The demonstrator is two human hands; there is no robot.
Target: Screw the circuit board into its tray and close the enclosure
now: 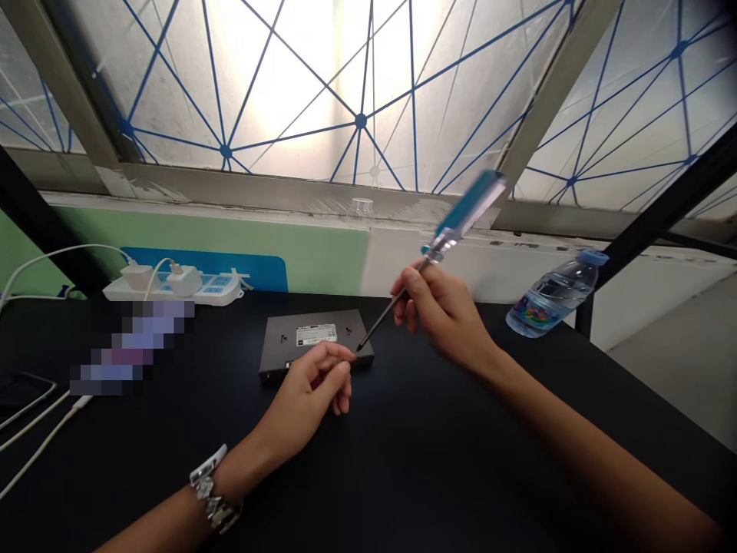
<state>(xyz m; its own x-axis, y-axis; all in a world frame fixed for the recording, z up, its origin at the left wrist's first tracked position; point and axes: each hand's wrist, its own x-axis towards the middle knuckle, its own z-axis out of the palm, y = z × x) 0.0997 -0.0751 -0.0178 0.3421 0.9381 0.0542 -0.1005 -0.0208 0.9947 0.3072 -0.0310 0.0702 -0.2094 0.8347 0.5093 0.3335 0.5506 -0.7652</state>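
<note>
A screwdriver [454, 224] with a blue and clear handle is gripped by its metal shaft in my right hand [443, 311], thumb and fingers closed round it. It leans with the handle up to the right, and its dark tip points down beside my left fingertips. My left hand [314, 388] is curled in front of a flat dark box-shaped device [316, 319], thumb and index finger drawn together. Whatever may be between them is too small to make out. The device lies on the table with a white label [316, 335] facing up; my left hand hides part of its front edge.
A white power strip [222, 290] with plugs and cables stands at the back left. Below it is a blurred-out patch, with a dark phone-like object [26, 392] at the left edge. A water bottle [556, 296] leans at the right. Behind the black table [403, 461] are a wall and windows.
</note>
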